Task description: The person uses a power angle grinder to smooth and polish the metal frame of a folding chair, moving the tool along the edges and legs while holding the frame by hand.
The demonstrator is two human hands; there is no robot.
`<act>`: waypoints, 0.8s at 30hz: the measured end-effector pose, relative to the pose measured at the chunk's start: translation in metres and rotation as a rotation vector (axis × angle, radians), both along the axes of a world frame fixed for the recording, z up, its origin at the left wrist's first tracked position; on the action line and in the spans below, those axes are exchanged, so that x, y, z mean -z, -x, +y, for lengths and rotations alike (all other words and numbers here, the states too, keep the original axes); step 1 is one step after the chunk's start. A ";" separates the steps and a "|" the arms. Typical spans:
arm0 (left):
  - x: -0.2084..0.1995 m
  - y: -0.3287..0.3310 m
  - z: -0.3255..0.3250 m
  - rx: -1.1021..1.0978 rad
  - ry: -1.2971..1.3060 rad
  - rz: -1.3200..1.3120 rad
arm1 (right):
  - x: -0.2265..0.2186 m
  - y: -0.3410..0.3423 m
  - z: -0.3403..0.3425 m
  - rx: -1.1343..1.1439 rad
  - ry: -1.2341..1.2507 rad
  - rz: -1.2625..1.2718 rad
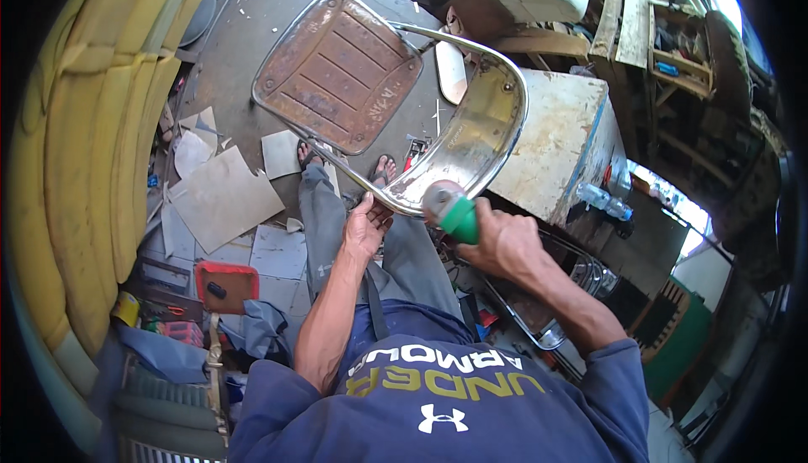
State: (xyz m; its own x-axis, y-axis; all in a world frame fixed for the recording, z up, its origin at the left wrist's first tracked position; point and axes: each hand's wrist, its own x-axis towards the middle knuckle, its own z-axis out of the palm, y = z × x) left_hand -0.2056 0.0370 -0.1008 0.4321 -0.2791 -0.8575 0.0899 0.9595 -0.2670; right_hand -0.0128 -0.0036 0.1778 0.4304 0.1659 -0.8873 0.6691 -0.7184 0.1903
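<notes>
A metal chair lies tipped in front of me, with a rusty brown seat panel point(341, 84) inside a chrome tube frame. Its curved, shiny backrest point(475, 118) is bent round toward me, brown stains on its inner face. My left hand point(364, 229) holds the near edge of the frame, thumb on top and fingers curled beneath. In my right hand point(507, 244) is a green angle grinder point(460, 219), gripped by its body. The grinder's round head is over the near end of the backrest; whether the disc touches the metal I cannot tell.
Tall stacked yellow foam sheets point(93, 151) line the left. Flat board pieces point(225, 198) and scraps litter the floor near my feet. A worn white box point(551, 139) stands right of the chair, plastic bottles point(604, 200) beside it. A red tray point(227, 284) lies lower left.
</notes>
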 end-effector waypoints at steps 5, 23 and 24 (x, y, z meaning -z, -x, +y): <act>0.000 0.007 -0.002 -0.059 0.018 -0.071 | 0.004 -0.018 0.022 0.007 0.136 0.025; 0.043 0.041 -0.058 -0.555 -0.110 0.008 | 0.040 0.014 0.083 -0.572 0.057 0.351; 0.039 0.048 -0.062 -0.576 -0.116 0.060 | 0.038 0.014 0.091 -0.613 0.109 0.389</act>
